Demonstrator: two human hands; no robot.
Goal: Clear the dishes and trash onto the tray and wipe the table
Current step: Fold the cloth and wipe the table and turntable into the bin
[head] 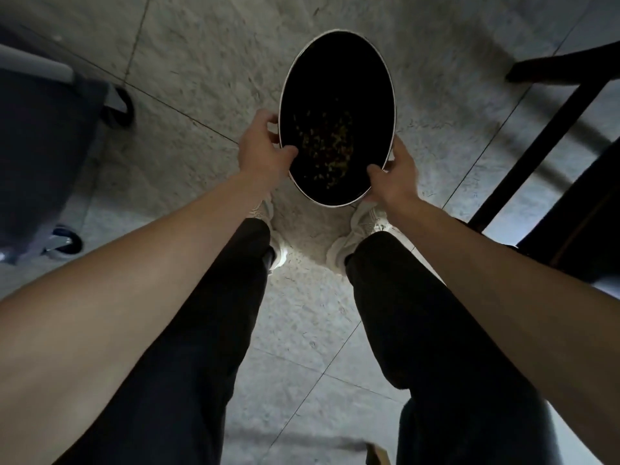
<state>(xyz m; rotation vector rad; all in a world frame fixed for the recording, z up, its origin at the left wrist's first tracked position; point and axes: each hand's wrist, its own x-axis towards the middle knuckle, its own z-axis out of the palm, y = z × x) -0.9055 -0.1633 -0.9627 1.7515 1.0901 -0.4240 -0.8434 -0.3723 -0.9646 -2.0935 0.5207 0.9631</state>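
A round black plate (pixel 335 95) with a thin white rim hangs in the air above the floor, in front of my legs. Small yellowish food crumbs lie scattered on its near half. My left hand (pixel 263 147) grips the plate's left edge, thumb over the rim and fingers behind it. My right hand (pixel 394 174) grips the near right edge the same way, thumb on the dark surface. No tray or table top is in view.
Pale stone floor tiles (pixel 201 62) lie below. A dark cart on castor wheels (pixel 63 243) stands at the left. Dark wooden furniture legs (pixel 550 129) stand at the right. My shoes (pixel 365 219) are just under the plate.
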